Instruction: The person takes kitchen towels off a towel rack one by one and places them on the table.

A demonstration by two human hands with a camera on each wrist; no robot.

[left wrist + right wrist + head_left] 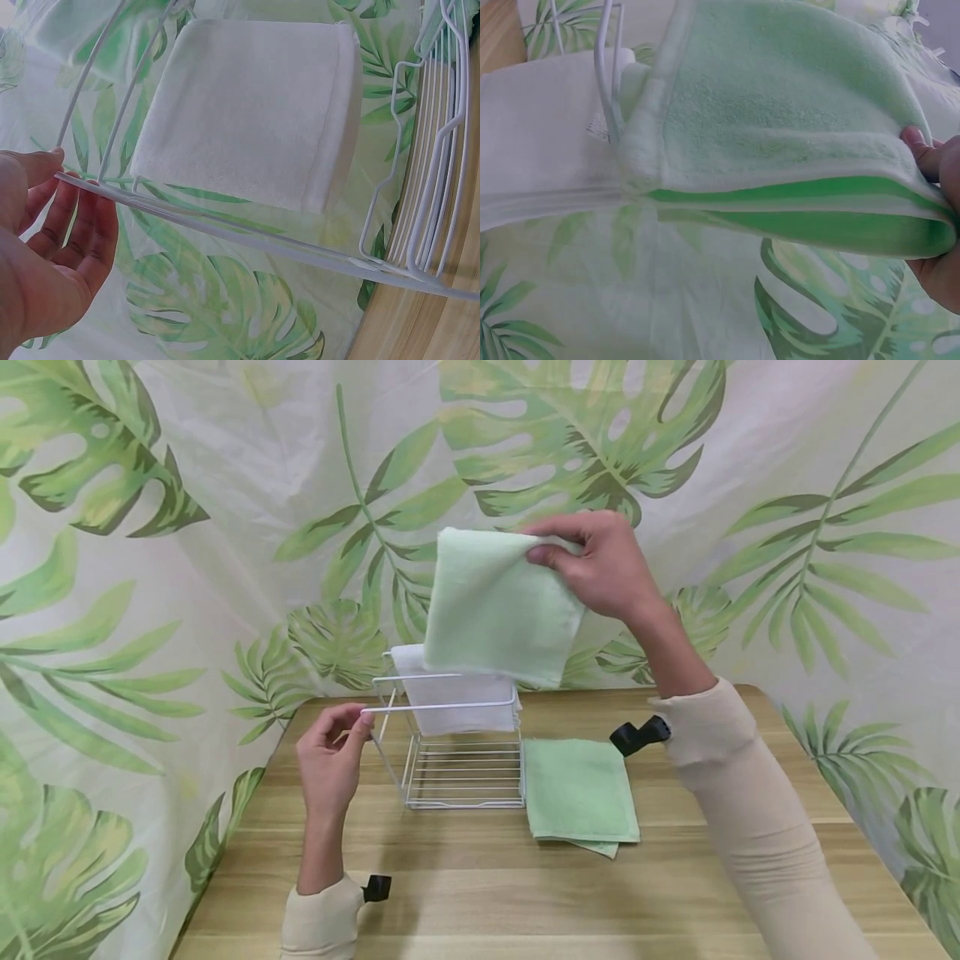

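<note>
Left of centre, pinching the wire rack [465, 806] by its upper corner with the left hand [333, 760], above an upright forearm. Above centre, gripping the raised green cloth [502, 602] with the right hand [603, 564], angled in from lower right.

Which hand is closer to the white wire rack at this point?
The left. The left hand pinches the upper rail of the white wire rack; the right hand is apart from it, higher and to its right, holding a green cloth.
</note>
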